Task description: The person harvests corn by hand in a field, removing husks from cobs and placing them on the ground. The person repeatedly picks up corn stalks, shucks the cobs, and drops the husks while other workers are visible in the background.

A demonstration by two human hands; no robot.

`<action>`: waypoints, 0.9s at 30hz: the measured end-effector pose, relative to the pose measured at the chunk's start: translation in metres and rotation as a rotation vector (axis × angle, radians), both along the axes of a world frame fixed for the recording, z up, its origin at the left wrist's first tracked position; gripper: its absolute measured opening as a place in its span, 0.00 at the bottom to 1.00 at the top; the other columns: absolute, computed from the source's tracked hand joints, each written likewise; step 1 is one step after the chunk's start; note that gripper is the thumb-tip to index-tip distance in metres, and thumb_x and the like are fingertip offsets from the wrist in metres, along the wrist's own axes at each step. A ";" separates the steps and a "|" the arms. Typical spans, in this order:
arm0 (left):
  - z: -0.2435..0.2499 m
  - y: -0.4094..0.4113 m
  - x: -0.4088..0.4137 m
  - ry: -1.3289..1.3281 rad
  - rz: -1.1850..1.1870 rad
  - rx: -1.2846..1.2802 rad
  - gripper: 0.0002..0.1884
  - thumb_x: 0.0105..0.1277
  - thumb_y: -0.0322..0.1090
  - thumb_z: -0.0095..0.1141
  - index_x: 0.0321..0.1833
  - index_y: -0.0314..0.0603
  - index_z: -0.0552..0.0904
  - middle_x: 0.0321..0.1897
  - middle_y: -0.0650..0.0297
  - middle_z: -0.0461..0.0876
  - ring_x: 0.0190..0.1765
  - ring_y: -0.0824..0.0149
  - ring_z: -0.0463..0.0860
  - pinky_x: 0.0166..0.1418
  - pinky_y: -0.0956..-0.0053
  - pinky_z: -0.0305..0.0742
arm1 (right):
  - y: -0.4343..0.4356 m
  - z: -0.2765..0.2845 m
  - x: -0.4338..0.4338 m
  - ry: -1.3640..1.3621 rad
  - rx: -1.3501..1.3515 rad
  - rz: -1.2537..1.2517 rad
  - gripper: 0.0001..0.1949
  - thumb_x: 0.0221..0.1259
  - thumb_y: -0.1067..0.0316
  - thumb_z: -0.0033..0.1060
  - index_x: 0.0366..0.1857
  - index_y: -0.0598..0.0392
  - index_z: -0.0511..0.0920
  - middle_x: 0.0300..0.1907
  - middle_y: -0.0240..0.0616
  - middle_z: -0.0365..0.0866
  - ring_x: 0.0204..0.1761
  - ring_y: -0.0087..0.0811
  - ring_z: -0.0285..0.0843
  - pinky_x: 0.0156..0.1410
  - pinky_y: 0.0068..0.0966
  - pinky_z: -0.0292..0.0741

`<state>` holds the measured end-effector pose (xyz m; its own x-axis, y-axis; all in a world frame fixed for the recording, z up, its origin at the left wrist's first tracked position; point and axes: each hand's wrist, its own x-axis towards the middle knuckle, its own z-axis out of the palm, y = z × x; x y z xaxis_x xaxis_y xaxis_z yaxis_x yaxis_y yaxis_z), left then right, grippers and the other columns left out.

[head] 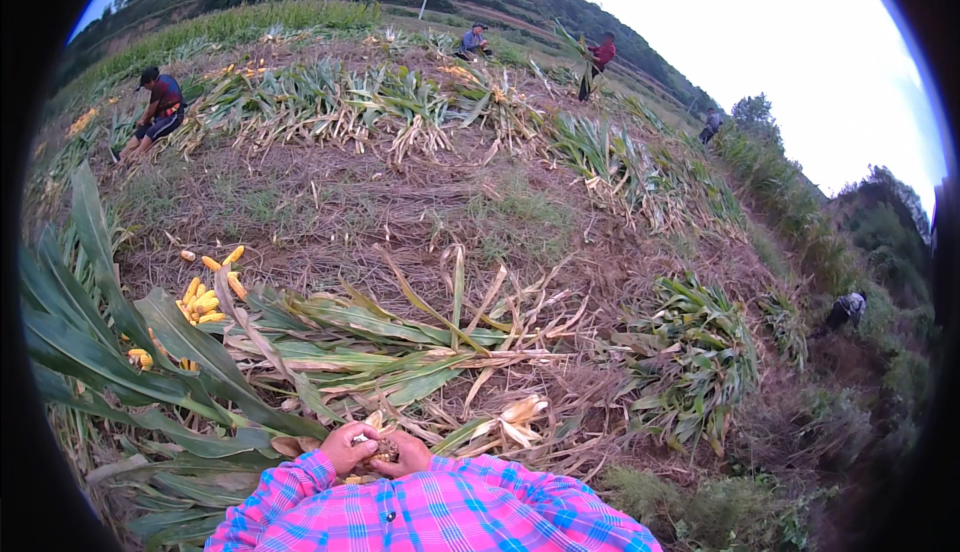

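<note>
Close to my body at the bottom, my left hand (349, 448) and my right hand (405, 454) are together around a corn cob (383, 452) with dark, discoloured kernels. Fingers of both hands rest on it, and part of it is hidden by them. Pale husk sticks up just beyond the hands. Long green corn leaves (202, 372) spread at the left, beside my left hand. Husked yellow corn cobs (201, 303) lie in a loose heap further left. Right of my hands, an opened pale husk (521, 418) lies on cut corn stalks (450, 357).
A bundle of cut corn plants (697, 357) lies at the right. Rows of felled stalks (337, 101) cross the field ahead. One person (159, 109) bends at the left; another person (596, 60) holds stalks further back. Several people are in view at a distance.
</note>
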<state>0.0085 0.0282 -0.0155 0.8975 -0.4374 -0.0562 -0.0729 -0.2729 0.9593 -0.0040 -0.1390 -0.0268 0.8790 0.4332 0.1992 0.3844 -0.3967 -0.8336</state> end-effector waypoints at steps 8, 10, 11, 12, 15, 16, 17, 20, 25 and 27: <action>-0.011 0.001 0.029 0.131 -0.313 -0.053 0.11 0.49 0.33 0.56 0.36 0.41 0.75 0.30 0.65 0.73 0.37 0.71 0.71 0.43 0.77 0.66 | -0.006 0.004 -0.004 0.155 -0.055 -0.013 0.22 0.37 0.56 0.63 0.37 0.56 0.71 0.28 0.45 0.72 0.33 0.40 0.72 0.38 0.30 0.69; -0.009 -0.002 0.031 0.102 -0.300 -0.037 0.09 0.48 0.32 0.56 0.33 0.41 0.75 0.29 0.66 0.73 0.36 0.71 0.71 0.42 0.77 0.66 | -0.008 0.004 -0.005 0.143 -0.025 -0.051 0.21 0.37 0.57 0.63 0.36 0.57 0.71 0.28 0.45 0.72 0.32 0.40 0.73 0.37 0.29 0.69; -0.011 -0.005 0.031 0.067 -0.261 -0.044 0.09 0.48 0.32 0.56 0.32 0.41 0.75 0.28 0.66 0.73 0.36 0.72 0.71 0.41 0.76 0.66 | -0.010 0.006 -0.004 0.117 -0.021 -0.051 0.21 0.37 0.57 0.64 0.36 0.57 0.71 0.28 0.45 0.72 0.32 0.39 0.73 0.37 0.29 0.69; -0.014 -0.006 0.028 0.033 -0.218 -0.048 0.08 0.48 0.32 0.56 0.32 0.41 0.75 0.28 0.66 0.73 0.35 0.72 0.71 0.41 0.76 0.66 | -0.011 0.011 -0.005 0.093 -0.014 -0.048 0.21 0.37 0.57 0.64 0.36 0.58 0.71 0.28 0.45 0.73 0.32 0.39 0.73 0.36 0.28 0.69; -0.014 -0.017 0.019 -0.060 -0.024 -0.052 0.04 0.50 0.29 0.53 0.26 0.39 0.72 0.22 0.65 0.72 0.31 0.71 0.72 0.37 0.76 0.67 | -0.012 0.003 -0.006 0.019 0.047 -0.105 0.21 0.38 0.58 0.64 0.35 0.58 0.71 0.28 0.44 0.72 0.31 0.37 0.73 0.35 0.28 0.69; -0.018 -0.019 0.018 -0.045 0.065 -0.030 0.04 0.51 0.29 0.52 0.26 0.39 0.71 0.21 0.64 0.72 0.29 0.71 0.72 0.36 0.76 0.67 | -0.011 -0.001 -0.006 -0.007 0.075 -0.136 0.20 0.38 0.58 0.64 0.35 0.59 0.71 0.27 0.44 0.72 0.30 0.37 0.73 0.35 0.27 0.69; -0.019 -0.023 0.016 -0.030 0.154 -0.009 0.04 0.51 0.28 0.51 0.25 0.39 0.69 0.20 0.64 0.72 0.28 0.71 0.72 0.35 0.76 0.67 | -0.012 -0.004 -0.005 0.020 0.066 -0.161 0.20 0.38 0.59 0.63 0.35 0.59 0.71 0.28 0.44 0.72 0.30 0.36 0.73 0.36 0.26 0.69; -0.013 -0.023 0.012 0.484 0.590 -0.569 0.05 0.55 0.25 0.42 0.24 0.41 0.63 0.15 0.63 0.66 0.21 0.71 0.66 0.27 0.75 0.65 | -0.009 0.015 0.001 0.075 0.118 -0.171 0.19 0.40 0.61 0.62 0.35 0.59 0.70 0.29 0.42 0.73 0.31 0.29 0.72 0.37 0.23 0.69; 0.013 -0.043 0.021 0.768 0.665 -0.902 0.05 0.56 0.26 0.37 0.24 0.43 0.62 0.13 0.67 0.60 0.18 0.73 0.61 0.23 0.77 0.60 | 0.007 -0.004 0.022 0.268 0.320 -0.516 0.17 0.44 0.65 0.57 0.38 0.60 0.68 0.28 0.39 0.73 0.30 0.25 0.71 0.35 0.24 0.69; -0.001 -0.042 0.026 0.735 0.678 -0.881 0.05 0.55 0.26 0.37 0.23 0.44 0.62 0.13 0.68 0.59 0.17 0.74 0.60 0.23 0.78 0.59 | 0.012 0.001 0.039 0.370 0.386 -0.567 0.16 0.44 0.64 0.56 0.36 0.60 0.69 0.27 0.39 0.74 0.29 0.26 0.72 0.35 0.24 0.69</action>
